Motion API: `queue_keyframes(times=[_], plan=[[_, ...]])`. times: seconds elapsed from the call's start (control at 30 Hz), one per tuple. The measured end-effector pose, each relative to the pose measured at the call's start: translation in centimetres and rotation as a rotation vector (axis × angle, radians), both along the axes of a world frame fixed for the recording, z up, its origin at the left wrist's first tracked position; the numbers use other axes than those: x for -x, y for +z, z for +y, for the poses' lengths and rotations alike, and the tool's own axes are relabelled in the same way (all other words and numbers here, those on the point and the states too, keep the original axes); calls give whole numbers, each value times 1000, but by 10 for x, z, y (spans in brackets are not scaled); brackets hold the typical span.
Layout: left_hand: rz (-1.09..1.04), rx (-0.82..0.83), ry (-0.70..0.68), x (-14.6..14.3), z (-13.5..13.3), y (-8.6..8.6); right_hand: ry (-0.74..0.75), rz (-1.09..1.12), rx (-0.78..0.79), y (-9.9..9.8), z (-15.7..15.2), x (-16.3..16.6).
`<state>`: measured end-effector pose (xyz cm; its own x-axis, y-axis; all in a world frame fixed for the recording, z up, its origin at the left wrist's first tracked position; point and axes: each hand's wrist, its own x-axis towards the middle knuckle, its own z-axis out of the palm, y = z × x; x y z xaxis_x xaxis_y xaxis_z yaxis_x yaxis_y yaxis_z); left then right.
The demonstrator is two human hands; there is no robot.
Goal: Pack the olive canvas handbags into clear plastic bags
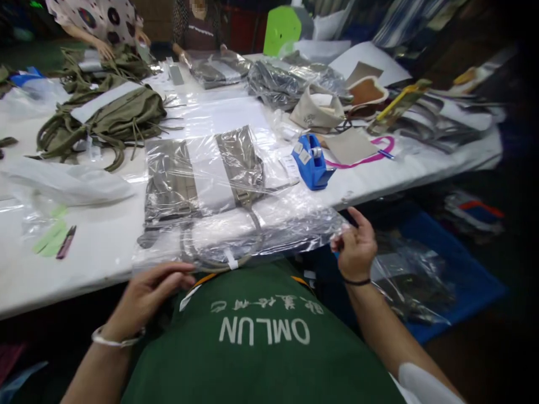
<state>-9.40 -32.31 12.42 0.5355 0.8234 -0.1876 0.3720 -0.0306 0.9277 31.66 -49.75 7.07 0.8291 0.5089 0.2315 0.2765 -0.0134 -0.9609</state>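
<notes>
A clear plastic bag [236, 224] with a folded grey-olive bag [202, 174] inside lies on the white table [96, 247] right in front of me. My right hand [356, 247] pinches the plastic bag's near right corner at the table edge. My left hand [147, 294] rests low by the near left edge of the plastic, fingers stretched and holding nothing. A grey strap loops inside the plastic near the front edge.
A blue tape dispenser [311, 160] stands right of the packed bag. Olive bags [105, 118] pile at the back left, where another person's hands [103, 50] work. More wrapped bags [278, 81] lie at the back. A small cutter [66, 242] lies left. Blue matting [446, 269] covers the floor.
</notes>
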Motion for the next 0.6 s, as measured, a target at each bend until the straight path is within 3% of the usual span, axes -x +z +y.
queue_keyframes(times=[0.07, 0.1, 0.17, 0.23, 0.37, 0.47, 0.6], plan=[[106, 64, -366, -44, 0, -21, 207, -143, -42, 9, 1, 26], [124, 3, -443, -64, 4, -33, 388, -220, 2, 11, 5, 38], [126, -247, -441, -97, 16, -54, 728, -348, 171, 7, 16, 56], [96, -517, -320, -115, 30, -66, 841, -427, 324, -7, 35, 62], [62, -778, -173, -126, 58, -80, 730, -600, 487, -31, 98, 49], [245, -865, -217, -132, 80, -98, 553, -757, 583, -30, 162, 34], [482, -954, -232, -139, 97, -127, 305, -743, 704, -27, 233, 20]])
